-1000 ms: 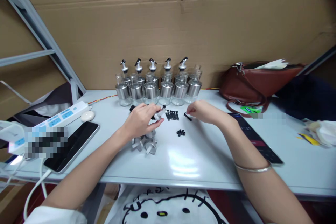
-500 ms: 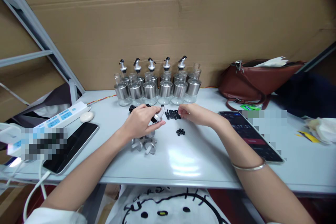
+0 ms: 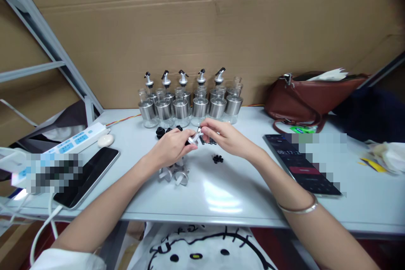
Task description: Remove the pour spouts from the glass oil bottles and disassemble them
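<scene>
My left hand (image 3: 171, 147) is closed round a small silver pourer spout (image 3: 193, 138), held just above the table. My right hand (image 3: 223, 136) has come up against the spout's tip, fingers pinched on a small black part that I can barely see. Under my left hand lies a heap of silver spouts (image 3: 174, 173). A row of short black tubes (image 3: 209, 139) lies behind my right hand, mostly hidden. A little pile of black rings (image 3: 217, 159) sits just in front of it. Black caps (image 3: 160, 132) lie beyond my left hand.
Several glass bottles with steel sleeves (image 3: 191, 107) stand at the back, some fitted with spouts. A phone (image 3: 87, 176), a power strip (image 3: 74, 139) and a white oval object (image 3: 105, 139) lie left. A dark tablet (image 3: 300, 166) and a brown bag (image 3: 308, 95) are on the right.
My right hand moved left from the black tubes, carrying a small black part, and now meets the spout held by my left hand, which stayed nearly still.
</scene>
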`<state>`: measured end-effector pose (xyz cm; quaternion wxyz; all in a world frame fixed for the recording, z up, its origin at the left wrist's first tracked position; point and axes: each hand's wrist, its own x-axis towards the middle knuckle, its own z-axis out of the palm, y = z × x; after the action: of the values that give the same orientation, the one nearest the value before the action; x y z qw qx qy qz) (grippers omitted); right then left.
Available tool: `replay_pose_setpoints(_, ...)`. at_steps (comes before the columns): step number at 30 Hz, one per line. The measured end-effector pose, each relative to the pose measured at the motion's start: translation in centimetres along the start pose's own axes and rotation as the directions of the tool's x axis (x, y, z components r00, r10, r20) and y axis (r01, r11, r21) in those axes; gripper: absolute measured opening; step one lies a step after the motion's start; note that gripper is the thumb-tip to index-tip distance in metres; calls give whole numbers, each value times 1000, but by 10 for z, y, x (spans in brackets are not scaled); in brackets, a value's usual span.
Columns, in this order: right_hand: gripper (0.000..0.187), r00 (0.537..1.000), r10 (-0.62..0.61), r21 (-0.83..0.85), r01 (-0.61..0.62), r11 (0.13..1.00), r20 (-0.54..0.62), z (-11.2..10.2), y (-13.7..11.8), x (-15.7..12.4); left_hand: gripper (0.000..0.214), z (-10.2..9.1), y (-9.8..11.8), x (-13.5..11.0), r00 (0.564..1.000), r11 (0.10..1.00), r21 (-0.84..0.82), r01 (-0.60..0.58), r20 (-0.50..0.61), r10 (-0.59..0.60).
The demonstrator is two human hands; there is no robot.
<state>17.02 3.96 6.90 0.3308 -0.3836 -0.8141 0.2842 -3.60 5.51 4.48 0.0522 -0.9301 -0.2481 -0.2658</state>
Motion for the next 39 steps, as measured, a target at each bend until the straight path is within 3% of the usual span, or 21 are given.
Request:
replay_pose_setpoints(3,25,1000,-23,82,23,996,5,0,2,0,50,1,0,0,1000,1000,-16,-18,2,18)
replay_pose_setpoints(7,28,997,-35,70,31,997,65,-1,4,-1,50,2,2,0,999,999,-35,-19,30,20)
replay_pose_setpoints(12,34,998,-16,-3,16,1000,62,1,7,-1,31,3,4,-1,999,998,-56,-27,43,30)
replay_pose_setpoints(16,36,999,-11,-98,16,995,46,2,4,0,16,5,6,-1,998,997,-40,59,27,-58)
replay_pose_setpoints(21,31,999,-38,-159,41,986,18,9,-3,0,17,4,10,0,988,988,-23,152,43,-151)
replay_pose_setpoints(30,32,998,60,-183,-56,981,16,14,1,2,15,0,12,3,976,989,-9,147,167,-143)
replay_pose_setpoints(39,34,996,88,-158,-87,984,-2,15,2,2,22,1,10,1,991,992,102,74,103,-85)
